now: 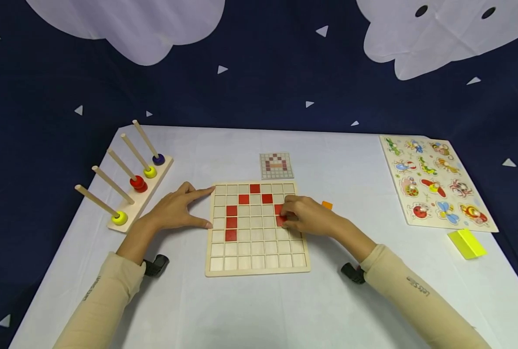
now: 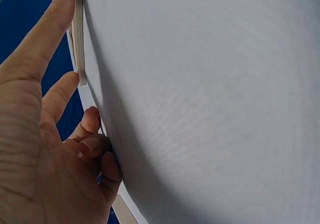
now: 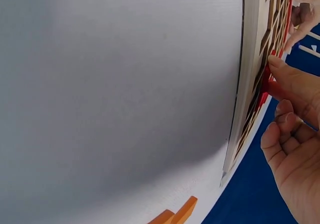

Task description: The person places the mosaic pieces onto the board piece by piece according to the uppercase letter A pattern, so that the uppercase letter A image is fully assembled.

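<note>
left hand (image 1: 176,207) has thumb and forefinger spread wide, touching the grid board (image 1: 258,273); right hand (image 1: 307,215) curls, pinching a red tile (image 1: 280,221) at its fingertips.

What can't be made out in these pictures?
Some cells of the grid board and part of a red square: head view, right hand covers them.
Full shape of the orange item: head view, partly behind that hand; right wrist view, cut off by bottom edge.
Grid face: left wrist view, board seen edge-on.
Sleeve lettering: head view, too small.
</note>
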Motion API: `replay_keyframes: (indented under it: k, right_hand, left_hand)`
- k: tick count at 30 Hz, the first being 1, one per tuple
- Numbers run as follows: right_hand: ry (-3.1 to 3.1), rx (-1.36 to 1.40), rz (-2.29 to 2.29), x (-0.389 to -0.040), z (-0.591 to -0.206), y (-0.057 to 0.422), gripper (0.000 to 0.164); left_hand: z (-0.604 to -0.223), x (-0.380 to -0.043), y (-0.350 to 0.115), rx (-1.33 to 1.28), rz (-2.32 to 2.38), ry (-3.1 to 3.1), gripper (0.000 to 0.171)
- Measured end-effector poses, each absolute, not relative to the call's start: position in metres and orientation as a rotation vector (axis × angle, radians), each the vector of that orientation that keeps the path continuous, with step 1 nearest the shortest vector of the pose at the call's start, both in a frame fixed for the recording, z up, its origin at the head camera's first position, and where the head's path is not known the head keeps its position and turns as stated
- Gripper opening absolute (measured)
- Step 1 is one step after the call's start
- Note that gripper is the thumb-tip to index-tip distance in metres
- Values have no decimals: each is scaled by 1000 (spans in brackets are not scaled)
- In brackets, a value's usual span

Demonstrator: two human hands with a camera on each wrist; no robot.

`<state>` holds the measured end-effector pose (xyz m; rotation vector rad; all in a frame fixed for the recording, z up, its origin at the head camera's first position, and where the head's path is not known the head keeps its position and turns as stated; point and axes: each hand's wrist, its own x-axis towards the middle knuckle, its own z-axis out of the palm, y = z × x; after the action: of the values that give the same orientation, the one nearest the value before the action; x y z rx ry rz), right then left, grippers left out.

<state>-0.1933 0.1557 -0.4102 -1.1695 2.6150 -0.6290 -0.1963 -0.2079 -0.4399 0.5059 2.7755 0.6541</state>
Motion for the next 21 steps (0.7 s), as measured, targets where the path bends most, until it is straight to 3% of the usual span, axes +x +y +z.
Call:
replay_keyframes:
  k: [13, 21]
  right_hand:
    - [2617, -1136, -654, -191, -407, 158, 20]
    - [2651, -1040, -704, -184, -395, 187, 23]
  left_hand:
    - [-440, -196, -207, 497, 647, 2767, 104]
    - [-439, -196, -207, 496, 648, 2759, 104]
